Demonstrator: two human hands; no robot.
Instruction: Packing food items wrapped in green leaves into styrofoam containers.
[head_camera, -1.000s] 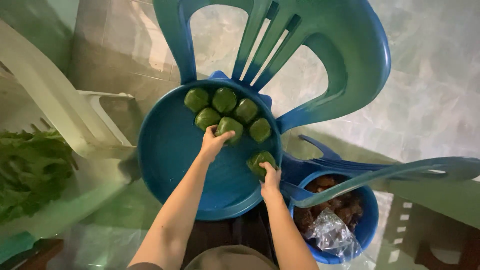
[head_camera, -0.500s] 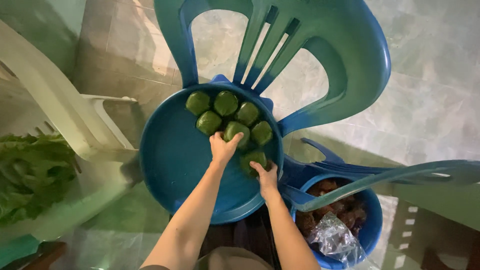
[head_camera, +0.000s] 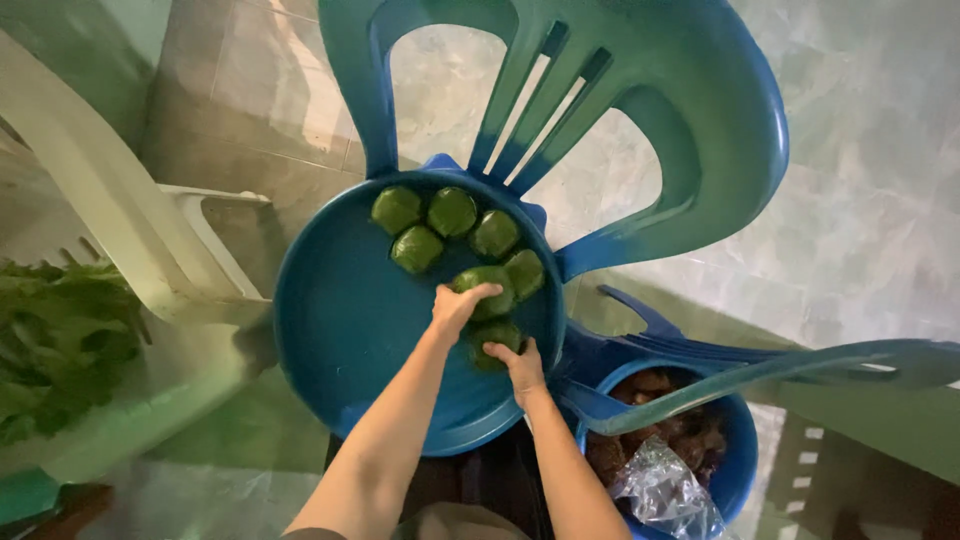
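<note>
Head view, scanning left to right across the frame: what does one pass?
Leafy greens → white plastic chair → big blue round tray → left hand on a green wrapped parcel → blue plastic chair back, with the small blue bowl of brown food below it.

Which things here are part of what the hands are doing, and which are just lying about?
In use:
left hand
right hand
green leaf-wrapped parcels
round blue tray

Lying about:
blue plastic chair
blue bowl of brown food
leafy greens
white plastic chair
</note>
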